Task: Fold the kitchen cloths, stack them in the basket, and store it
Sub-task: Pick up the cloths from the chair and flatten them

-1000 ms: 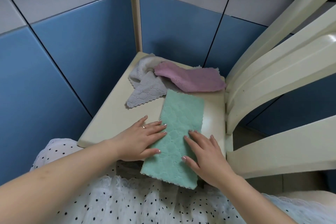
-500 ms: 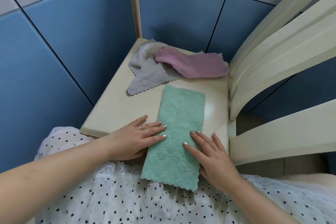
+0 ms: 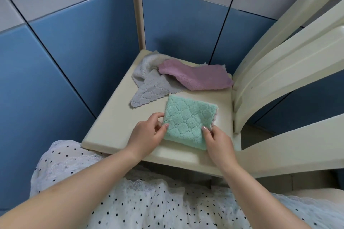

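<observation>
Both hands are pinching the folded green cloth (image 3: 188, 122) on the chair seat (image 3: 115, 122): left hand (image 3: 149, 132) at its left edge, right hand (image 3: 216, 139) at its near-right corner. Loosening either pinch is likely risking the layers springing apart. The grey cloth (image 3: 147, 91) and pink cloth (image 3: 195, 77) are lying unfolded behind.

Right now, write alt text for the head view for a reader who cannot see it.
Two hands pinch the near corners of a folded mint-green quilted cloth on a cream chair seat, left hand and right hand. Behind it lie a crumpled grey cloth and a pink cloth, unfolded.
</observation>
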